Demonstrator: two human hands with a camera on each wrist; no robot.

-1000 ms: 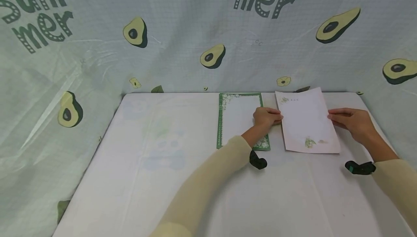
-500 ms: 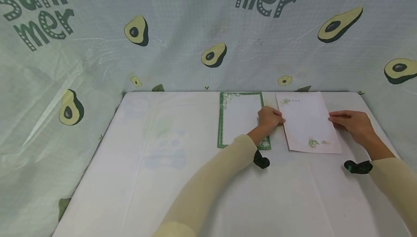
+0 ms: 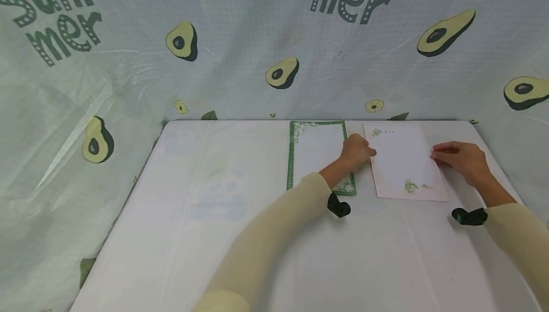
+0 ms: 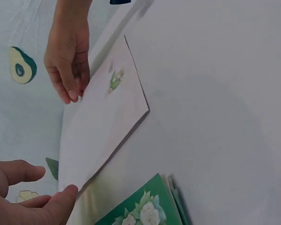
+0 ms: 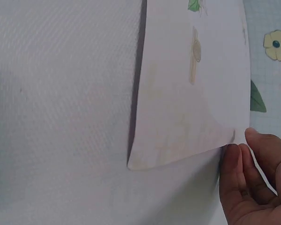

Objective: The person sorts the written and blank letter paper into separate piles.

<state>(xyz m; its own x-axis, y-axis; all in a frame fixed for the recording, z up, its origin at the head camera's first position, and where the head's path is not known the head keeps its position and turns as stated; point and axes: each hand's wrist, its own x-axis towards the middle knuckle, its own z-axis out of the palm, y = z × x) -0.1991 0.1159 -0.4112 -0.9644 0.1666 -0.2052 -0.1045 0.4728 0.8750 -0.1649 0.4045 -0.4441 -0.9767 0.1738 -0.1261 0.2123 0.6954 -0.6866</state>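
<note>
A pale pink sheet of stationery paper (image 3: pixel 405 164), printed with small green plants, lies at the table's right rear. My left hand (image 3: pixel 357 149) reaches its left edge; in the left wrist view that hand's thumb and fingers (image 4: pixel 61 199) stand apart, one fingertip right at the paper's edge. At the opposite edge my right hand (image 3: pixel 462 158) pinches the paper between thumb and fingers, which the right wrist view shows close at the paper's border (image 5: pixel 187 157). Left of it lies a stack of green-bordered stationery paper (image 3: pixel 315 152), partly covered by my left forearm.
The table (image 3: pixel 343 259) has a white cover with faint coloured prints showing through. Behind it and at the left hangs a pale curtain (image 3: pixel 236 31) with avocado prints. A dark wrist device (image 3: pixel 339 206) sits at the left cuff, another (image 3: pixel 469 216) at the right.
The pink paper has come down flatter, its raised top edge lowering onto the table. Both hands have stayed at its sides with small shifts; the left hand has moved slightly up the edge.
</note>
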